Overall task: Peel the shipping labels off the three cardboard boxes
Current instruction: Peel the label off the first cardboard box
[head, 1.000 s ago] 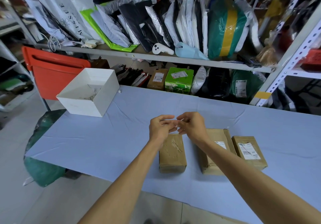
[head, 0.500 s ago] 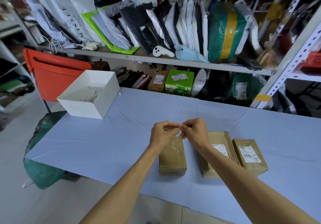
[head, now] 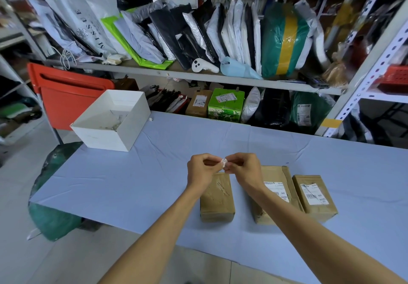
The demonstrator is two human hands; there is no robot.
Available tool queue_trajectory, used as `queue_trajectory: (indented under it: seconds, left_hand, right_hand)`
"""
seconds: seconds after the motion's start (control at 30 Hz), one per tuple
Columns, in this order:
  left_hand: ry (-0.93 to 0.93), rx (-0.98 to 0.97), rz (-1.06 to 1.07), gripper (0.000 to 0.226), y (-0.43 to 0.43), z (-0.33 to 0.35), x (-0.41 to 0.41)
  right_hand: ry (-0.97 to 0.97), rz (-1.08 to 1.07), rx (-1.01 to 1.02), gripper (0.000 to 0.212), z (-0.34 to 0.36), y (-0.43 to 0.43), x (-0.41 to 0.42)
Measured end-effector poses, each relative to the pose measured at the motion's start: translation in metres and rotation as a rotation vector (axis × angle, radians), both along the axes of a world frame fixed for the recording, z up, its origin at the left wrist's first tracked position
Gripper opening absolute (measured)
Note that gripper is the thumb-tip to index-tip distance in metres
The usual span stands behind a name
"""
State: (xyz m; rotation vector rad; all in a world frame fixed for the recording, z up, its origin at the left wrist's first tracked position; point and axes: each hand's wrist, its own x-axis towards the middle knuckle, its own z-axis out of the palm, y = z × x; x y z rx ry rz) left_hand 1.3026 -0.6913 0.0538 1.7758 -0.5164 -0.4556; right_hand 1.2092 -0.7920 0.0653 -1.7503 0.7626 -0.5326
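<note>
Both hands pinch a crumpled white label scrap.

White open box blocking 9 o'clock, row of cardboard boxes at 4 to 6, shelf rack across 12, bare tablecloth passable at 7 to 8 and 3.

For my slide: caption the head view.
Left hand and right hand pinch a crumpled label above the left box; middle box and right box carry labels.
</note>
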Motion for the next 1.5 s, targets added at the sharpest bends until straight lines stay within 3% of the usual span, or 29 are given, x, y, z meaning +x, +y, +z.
queue_trajectory:
  seconds: [0.3, 0.47, 0.63, 0.83, 1.1, 1.33, 1.5]
  left_hand:
    - [0.032, -0.030, 0.065, 0.007, 0.010, 0.003, 0.001]
    - [0.084, -0.084, 0.093, 0.011, 0.026, 0.003, 0.008]
    - [0.077, -0.126, 0.170, 0.011, 0.038, -0.001, 0.016]
    - [0.121, -0.186, 0.257, 0.010, 0.074, -0.001, 0.049]
    - [0.209, -0.251, 0.285, 0.012, 0.152, 0.011, 0.120]
    - [0.220, -0.198, 0.360, 0.017, 0.194, 0.007, 0.186]
    - [0.249, -0.134, 0.333, 0.012, 0.194, 0.004, 0.243]
  right_hand:
    - [0.025, 0.089, -0.128, 0.010, 0.005, 0.001, 0.012]
    - [-0.096, 0.133, 0.108, 0.016, 0.002, 0.007, 0.019]
    - [-0.147, 0.216, 0.266, 0.004, 0.002, 0.021, 0.036]
    - [-0.006, 0.328, -0.084, 0.006, 0.004, 0.052, 0.084]
    - [-0.056, 0.452, -0.079, 0.001, 0.019, 0.118, 0.163]
    - [-0.040, 0.375, 0.008, 0.010, 0.013, 0.163, 0.232]
    - [0.006, 0.409, -0.002, 0.005, 0.012, 0.160, 0.290]
